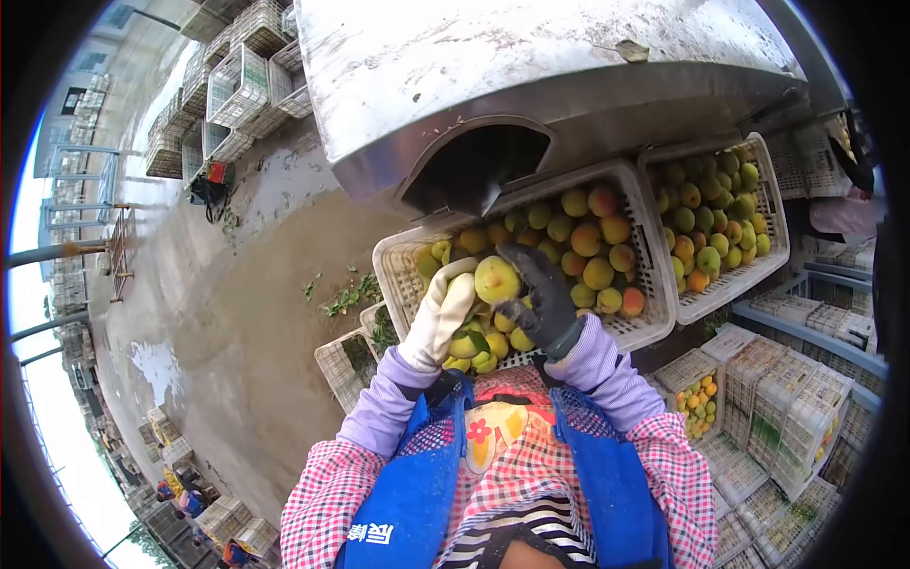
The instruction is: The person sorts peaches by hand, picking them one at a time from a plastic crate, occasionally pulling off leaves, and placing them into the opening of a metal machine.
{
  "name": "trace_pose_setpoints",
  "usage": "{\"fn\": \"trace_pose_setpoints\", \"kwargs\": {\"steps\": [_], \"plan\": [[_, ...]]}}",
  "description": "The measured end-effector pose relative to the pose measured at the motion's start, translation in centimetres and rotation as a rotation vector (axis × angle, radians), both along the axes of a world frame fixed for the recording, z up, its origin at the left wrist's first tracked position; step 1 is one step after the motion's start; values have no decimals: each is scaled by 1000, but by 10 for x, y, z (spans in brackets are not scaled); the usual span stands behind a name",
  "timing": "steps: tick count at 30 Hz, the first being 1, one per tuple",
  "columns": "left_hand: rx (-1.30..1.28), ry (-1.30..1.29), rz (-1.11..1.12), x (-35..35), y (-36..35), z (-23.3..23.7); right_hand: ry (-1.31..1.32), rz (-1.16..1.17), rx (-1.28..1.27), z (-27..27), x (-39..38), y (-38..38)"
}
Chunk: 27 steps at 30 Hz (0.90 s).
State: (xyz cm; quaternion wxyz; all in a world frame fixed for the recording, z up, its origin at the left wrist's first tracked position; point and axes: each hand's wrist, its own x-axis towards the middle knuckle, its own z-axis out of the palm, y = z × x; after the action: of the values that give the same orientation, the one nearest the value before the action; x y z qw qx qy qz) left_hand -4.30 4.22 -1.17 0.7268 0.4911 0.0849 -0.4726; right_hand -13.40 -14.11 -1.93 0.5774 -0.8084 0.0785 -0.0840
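Observation:
My left hand (444, 315), in a white glove, has its fingers against the left side of a yellow-green peach (497, 280). From the other side, my right hand (543, 300), in a dark glove, curls around the same fruit, so both hands hold it. They are above a white plastic crate (654, 270) filled with peaches (588, 239), some green and some blushed red. Below my hands, several greenish peaches with leaves (479, 346) lie at the crate's near side. Part of the crate is hidden by my hands.
A metal machine (559, 104) with a dark chute opening (479, 166) stands beyond the crate. A second crate of peaches (779, 228) is to the right. Stacked crates (787, 408) stand at right, others (237, 85) at upper left. Leaves (353, 296) lie on the wet floor.

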Motion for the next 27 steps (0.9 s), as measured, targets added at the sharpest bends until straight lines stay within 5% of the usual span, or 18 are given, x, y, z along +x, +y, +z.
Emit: {"fn": "trace_pose_setpoints", "kwargs": {"steps": [3, 5, 6, 7, 8, 9, 11, 13, 19, 21, 22, 25, 27], "plan": [[33, -617, -129, 5, 0, 14, -56, -84, -110, 22, 14, 12], [164, -1013, -198, 19, 6, 18, -99, -153, 63, 17, 30, 15], [186, -1009, -189, 23, 9, 17, -100, -165, 205, 19, 40, 16], [5, -550, -43, 24, 2, 28, -101, -176, 348, 21, 53, 15], [-147, -102, 201, 24, -4, 39, -175, -215, 200, 17, 72, 12], [-164, -26, 201, 28, 3, 34, -165, -223, -458, 12, 88, -1], [-169, 155, 213, 34, 10, 20, -291, -307, -764, -24, 117, -7], [-127, 263, 208, 36, 12, 18, -279, -328, -788, -35, 136, -7], [-341, 220, 163, 34, 25, 1, 136, 74, -646, 14, 160, -30], [-298, 126, 140, 33, 21, 9, 60, 98, -545, 26, 157, -36], [-450, 277, 171, 33, 24, 6, -28, 76, -484, 31, 148, -35], [-257, -141, 70, 24, 17, 15, -268, 19, -375, 33, 85, -13], [-289, -42, 127, 19, 9, 10, -106, 35, -153, 30, 53, 13]]}}
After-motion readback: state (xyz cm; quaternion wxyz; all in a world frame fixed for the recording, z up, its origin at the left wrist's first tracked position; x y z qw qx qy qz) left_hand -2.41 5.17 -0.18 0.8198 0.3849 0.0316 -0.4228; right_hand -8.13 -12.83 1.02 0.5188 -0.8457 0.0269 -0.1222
